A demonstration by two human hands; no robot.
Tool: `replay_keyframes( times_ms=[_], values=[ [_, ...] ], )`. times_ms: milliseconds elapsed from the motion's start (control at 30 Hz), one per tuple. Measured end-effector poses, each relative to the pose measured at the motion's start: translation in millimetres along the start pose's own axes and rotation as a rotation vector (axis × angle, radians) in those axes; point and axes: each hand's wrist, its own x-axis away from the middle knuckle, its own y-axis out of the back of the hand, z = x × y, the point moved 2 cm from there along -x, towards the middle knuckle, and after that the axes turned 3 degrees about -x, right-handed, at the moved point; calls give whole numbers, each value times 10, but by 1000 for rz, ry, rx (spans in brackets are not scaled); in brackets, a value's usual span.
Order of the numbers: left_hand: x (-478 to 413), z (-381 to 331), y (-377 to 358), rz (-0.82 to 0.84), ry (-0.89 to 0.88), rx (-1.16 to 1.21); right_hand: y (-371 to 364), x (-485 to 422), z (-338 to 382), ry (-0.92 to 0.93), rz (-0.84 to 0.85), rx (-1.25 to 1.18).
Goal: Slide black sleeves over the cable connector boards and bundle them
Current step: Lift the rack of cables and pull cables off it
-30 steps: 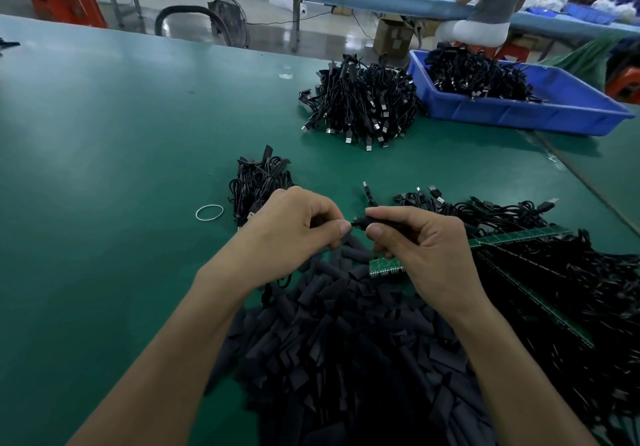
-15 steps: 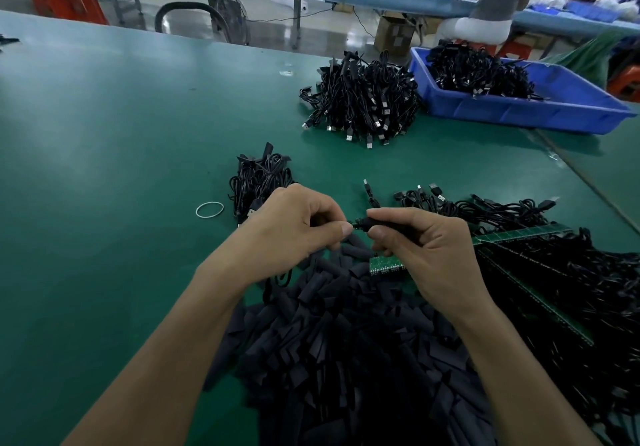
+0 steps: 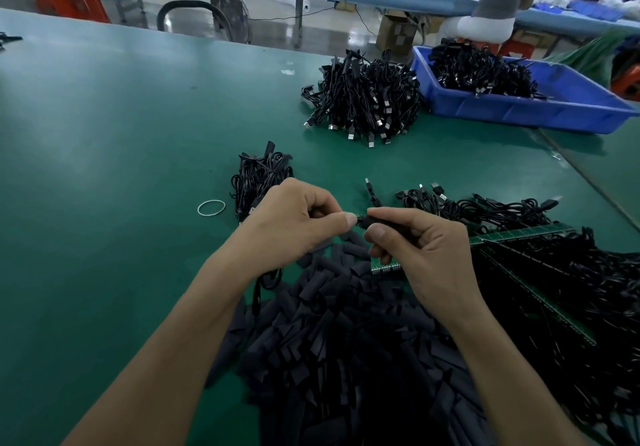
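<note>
Over a big heap of flat black sleeves [image 3: 346,348], my left hand [image 3: 294,224] and my right hand [image 3: 415,248] meet fingertip to fingertip. My right hand pinches a black sleeve [image 3: 384,221] between thumb and forefinger. Curled fingers of my left hand hold a thin black cable [image 3: 258,293] that hangs below the palm; what its thumb tip presses at the sleeve mouth is hidden. A green connector board strip [image 3: 384,267] pokes out under my right hand. More green strips [image 3: 519,234] with attached cables lie to the right.
A small cable bundle [image 3: 259,175] and a rubber band [image 3: 211,208] lie left of my hands on the green table [image 3: 104,134]. A large heap of USB cables [image 3: 363,99] and a blue bin [image 3: 540,106] holding more sit at the back. A person sits beyond.
</note>
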Motion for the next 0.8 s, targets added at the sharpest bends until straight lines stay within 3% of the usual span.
replay_keyframes(
  times_ms=[467,800],
  values=[
    [0,-10,-19,-14,-1,15,-38,18,-40,35,-72,-46],
    [3,-19,-16,12,-6,52,-19,-22,35,22,3,-37]
  ],
)
